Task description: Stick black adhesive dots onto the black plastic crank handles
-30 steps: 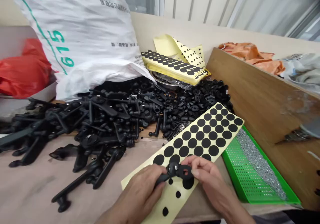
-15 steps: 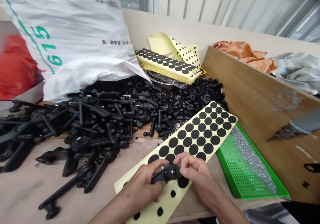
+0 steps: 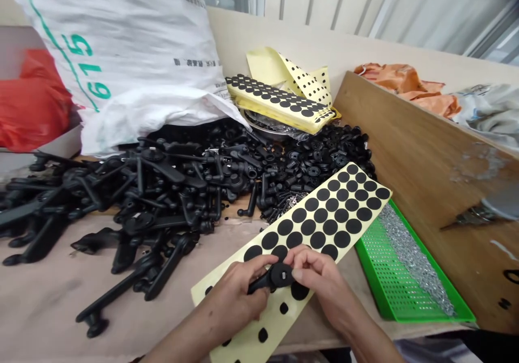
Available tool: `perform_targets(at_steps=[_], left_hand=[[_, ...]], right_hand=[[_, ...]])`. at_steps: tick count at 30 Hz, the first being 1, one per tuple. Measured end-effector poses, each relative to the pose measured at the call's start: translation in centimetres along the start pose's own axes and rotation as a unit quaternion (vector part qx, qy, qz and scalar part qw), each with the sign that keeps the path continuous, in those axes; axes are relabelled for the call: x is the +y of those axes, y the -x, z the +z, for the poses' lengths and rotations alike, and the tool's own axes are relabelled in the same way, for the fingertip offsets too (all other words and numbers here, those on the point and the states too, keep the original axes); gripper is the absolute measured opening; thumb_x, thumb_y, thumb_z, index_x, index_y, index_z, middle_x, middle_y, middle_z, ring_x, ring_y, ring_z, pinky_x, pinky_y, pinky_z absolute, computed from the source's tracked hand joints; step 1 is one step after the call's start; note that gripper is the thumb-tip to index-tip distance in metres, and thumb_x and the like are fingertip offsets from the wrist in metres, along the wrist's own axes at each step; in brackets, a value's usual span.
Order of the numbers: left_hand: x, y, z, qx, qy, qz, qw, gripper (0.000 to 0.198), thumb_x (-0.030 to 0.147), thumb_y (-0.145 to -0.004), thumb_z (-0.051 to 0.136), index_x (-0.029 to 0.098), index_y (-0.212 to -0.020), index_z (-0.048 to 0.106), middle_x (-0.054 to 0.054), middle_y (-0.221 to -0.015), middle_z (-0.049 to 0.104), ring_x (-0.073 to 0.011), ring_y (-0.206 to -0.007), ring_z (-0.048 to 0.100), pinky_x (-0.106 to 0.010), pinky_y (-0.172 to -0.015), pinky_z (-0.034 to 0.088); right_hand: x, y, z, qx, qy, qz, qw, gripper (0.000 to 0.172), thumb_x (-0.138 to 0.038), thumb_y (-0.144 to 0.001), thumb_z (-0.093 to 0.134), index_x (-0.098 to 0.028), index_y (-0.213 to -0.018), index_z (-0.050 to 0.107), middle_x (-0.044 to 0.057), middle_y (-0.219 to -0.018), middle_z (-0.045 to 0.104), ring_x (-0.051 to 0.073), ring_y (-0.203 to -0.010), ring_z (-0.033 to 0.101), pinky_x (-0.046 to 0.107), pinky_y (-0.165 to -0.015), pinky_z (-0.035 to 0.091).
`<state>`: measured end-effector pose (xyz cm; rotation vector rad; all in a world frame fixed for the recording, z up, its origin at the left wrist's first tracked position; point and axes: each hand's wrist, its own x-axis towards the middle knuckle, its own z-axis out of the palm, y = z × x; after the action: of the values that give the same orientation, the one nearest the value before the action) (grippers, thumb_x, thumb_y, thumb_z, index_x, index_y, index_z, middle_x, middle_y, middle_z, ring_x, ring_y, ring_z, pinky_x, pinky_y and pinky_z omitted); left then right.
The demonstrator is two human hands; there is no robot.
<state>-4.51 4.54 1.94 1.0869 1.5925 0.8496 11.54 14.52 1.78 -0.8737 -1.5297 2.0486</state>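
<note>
Black plastic handle points right, gripped by the left hand, round end pinched by the right hand.

Sticker sheet: between the lever pile and the basket.
Lever pile: on the worktop, at left.
Sack: behind lever pile.
Metal bits: in basket.
Board: right of basket.
</note>
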Motion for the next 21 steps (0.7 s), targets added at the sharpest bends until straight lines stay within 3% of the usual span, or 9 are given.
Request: perform_targets(at_steps=[13,21], left_hand=[[0.05,0.42,-0.11,0.021,-0.110,0.027,0.993,0.056,0.017,-0.070,0.048,0.024,-0.125,0.055,0.000,-0.085,0.067,-0.0194,-0.078,0.059,-0.027,-0.069,0.046],[0.37,0.58,-0.24,0.011,-0.103,0.015,0.995,0.052,0.019,-0.074,0.047,0.024,-0.126,0.054,0.002,-0.073,0.065,-0.0190,-0.074,0.058,-0.026,-0.066,0.045]], right_hand=[[-0.23,-0.05,0.24,0.015,0.025,0.019,0.999,0.009,-0.020,-0.064,0.062,-0.017,-0.058,0.056,0.005,-0.088,0.056,0.017,-0.077,0.048,0.026,-0.064,0.035],[-0.48,0.09,0.44,0.020,0.040,0.018,0.999,0.011,-0.022,-0.062,0.063,-0.017,-0.056,0.055,0.005,-0.086,0.057,0.018,-0.079,0.049,0.027,-0.066,0.036]])
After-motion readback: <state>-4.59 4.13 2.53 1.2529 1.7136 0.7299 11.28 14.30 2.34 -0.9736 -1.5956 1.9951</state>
